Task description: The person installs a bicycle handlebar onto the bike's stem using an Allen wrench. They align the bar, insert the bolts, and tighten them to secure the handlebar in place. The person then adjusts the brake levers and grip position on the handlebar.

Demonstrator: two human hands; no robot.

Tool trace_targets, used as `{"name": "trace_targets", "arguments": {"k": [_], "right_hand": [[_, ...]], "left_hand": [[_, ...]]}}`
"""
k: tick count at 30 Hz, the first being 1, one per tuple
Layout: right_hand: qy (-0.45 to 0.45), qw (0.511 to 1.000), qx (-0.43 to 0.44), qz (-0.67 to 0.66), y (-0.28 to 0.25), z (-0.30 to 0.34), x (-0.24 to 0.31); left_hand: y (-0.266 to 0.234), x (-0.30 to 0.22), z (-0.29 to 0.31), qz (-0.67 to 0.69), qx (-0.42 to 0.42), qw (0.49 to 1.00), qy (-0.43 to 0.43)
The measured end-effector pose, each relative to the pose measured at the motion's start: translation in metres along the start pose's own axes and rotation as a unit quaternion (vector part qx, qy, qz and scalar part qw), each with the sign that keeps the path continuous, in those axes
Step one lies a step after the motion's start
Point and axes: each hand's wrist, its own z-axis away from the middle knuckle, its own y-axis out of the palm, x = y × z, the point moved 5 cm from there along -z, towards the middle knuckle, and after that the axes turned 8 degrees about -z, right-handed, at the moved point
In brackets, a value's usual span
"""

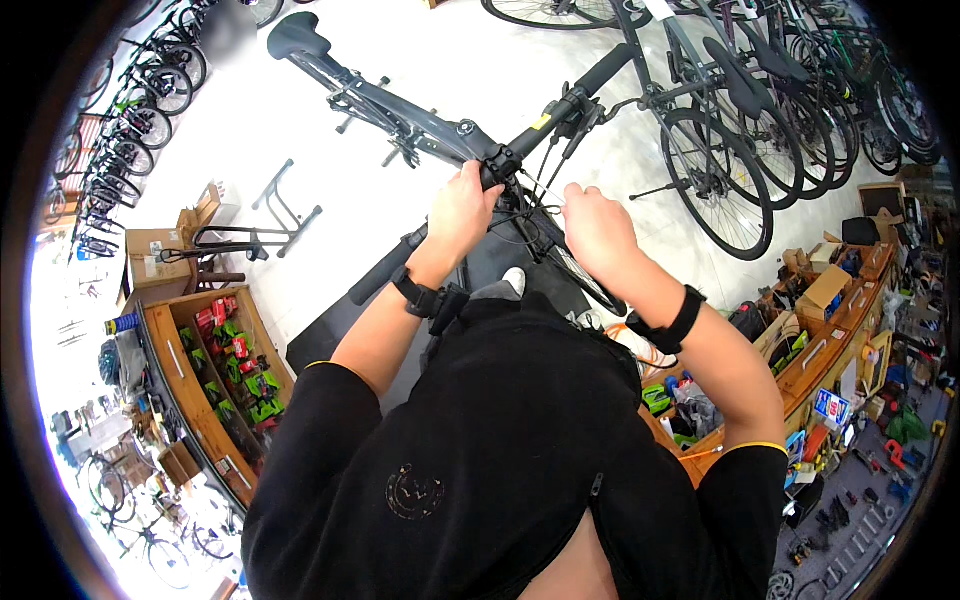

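In front of me stands a dark bicycle point(425, 125), its handlebar point(545, 125) running diagonally from upper right to lower left. My left hand point(462, 212) is closed on the handlebar beside the stem, with its fingertips partly hidden. Black cables point(545, 165) loop down in front of the bar. To the right of the stem, my right hand point(600, 228) is closed in a pinch. A thin pale strand point(545, 188) runs from its fingertips toward the cables; whether it is a tie or a thin tool, I cannot tell. The front wheel point(585, 278) shows below.
An open wooden drawer point(235, 350) with green and red packages lies to the left. At the right are a cluttered wooden bench point(815, 340) and a tool board point(870, 500). Parked bicycles point(720, 185) stand at upper right; a black metal stand point(285, 215) is on the floor.
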Motion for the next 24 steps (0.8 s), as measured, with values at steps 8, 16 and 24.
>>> {"name": "trace_targets", "arguments": {"k": [8,16,24], "right_hand": [[-0.050,0.996,-0.059,0.044,0.004,0.003,0.003],[0.057,0.978,0.010,-0.201,-0.003,-0.008,-0.012],[0.281,0.651,0.236,-0.664,0.042,-0.007,-0.037]], "left_hand": [[-0.003,-0.002,0.004,0.009,-0.015,1.000,0.001],[0.001,0.000,0.000,0.019,-0.008,1.000,0.004],[-0.002,-0.006,-0.002,-0.001,0.017,1.000,-0.010]]}}
